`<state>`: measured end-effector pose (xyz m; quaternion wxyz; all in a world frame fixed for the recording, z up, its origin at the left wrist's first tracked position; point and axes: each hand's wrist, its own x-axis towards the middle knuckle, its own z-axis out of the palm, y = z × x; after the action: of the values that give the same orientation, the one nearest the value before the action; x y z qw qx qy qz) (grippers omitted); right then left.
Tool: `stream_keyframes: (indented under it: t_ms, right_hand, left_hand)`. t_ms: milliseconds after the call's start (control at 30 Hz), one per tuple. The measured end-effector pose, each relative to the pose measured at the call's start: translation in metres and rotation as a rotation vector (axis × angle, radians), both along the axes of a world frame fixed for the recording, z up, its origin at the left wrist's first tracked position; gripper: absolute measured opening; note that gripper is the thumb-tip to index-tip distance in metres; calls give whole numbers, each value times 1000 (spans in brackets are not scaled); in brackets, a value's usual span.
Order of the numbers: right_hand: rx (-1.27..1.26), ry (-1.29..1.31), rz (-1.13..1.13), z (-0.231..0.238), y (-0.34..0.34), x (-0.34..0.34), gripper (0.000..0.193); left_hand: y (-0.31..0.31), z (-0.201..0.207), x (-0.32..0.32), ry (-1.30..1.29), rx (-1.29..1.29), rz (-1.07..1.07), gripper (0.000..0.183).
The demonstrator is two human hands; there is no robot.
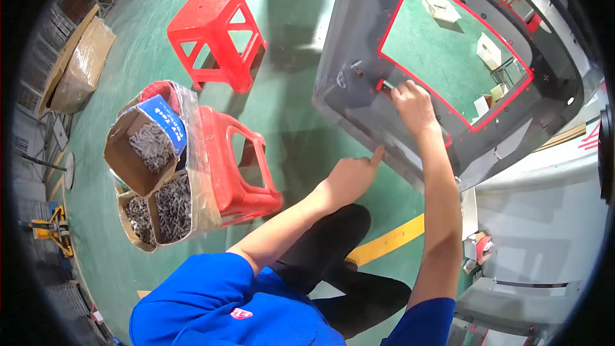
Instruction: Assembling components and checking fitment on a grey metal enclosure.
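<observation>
Lettering: white print on the blue side (165,122) of the upper carton (122,147), left of the frame, tilted and partly curved away. Small pinkish-red badge (241,313) on the blue shirt (205,288), bottom centre, too small to make out. Red handwritten strokes (589,138) sat on a pale surface at the right edge.

Around: upper carton stood open, loaded with small grey pieces (152,146); lower carton (136,238) below it, split by a divider, also filled with small pieces. Two red stools: one (211,19) upper left of centre, the other (224,160) beside the cartons. Wrapped stack (86,64) at upper left, yellow equipment (57,230) at far left, yellow floor stripe (391,240) at lower centre. Right hand and forearm covered part of the work.

Work: big grey panel (362,41) filled the upper right, tilted, with a window opening edged by red trim (471,129). Right hand (413,106) was on the panel just beside the opening's lower-left edge, fingers bent and bunched; couldn't tell if they pinched a part. Left hand (351,182) was at the panel's lower-left edge, index finger straight out, other fingers curled in; couldn't tell if the tip touched or if the curled fingers held anything.
</observation>
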<state>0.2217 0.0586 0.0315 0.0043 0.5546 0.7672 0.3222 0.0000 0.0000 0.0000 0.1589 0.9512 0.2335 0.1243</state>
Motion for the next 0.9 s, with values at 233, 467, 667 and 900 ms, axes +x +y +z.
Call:
stream_keyframes:
  t_ms: [233, 467, 667, 900]
  right_hand:
    - [83, 77, -74, 6, -12, -8, 15]
    - [34, 1039, -138, 28, -112, -79, 21]
    - [-164, 1765, -243, 14, -216, -140, 13]
    - [42, 1989, -123, 15, -291, -158, 11]
  left_hand:
    - [-3, 3, 4, -20, -17, -13, 70]
    - [0, -30, -4, -500, -463, 5, 49]
    - [-68, 4, -39, -779, -1784, -86, 44]
    - [-128, 20, -43, -672, -2053, -195, 47]
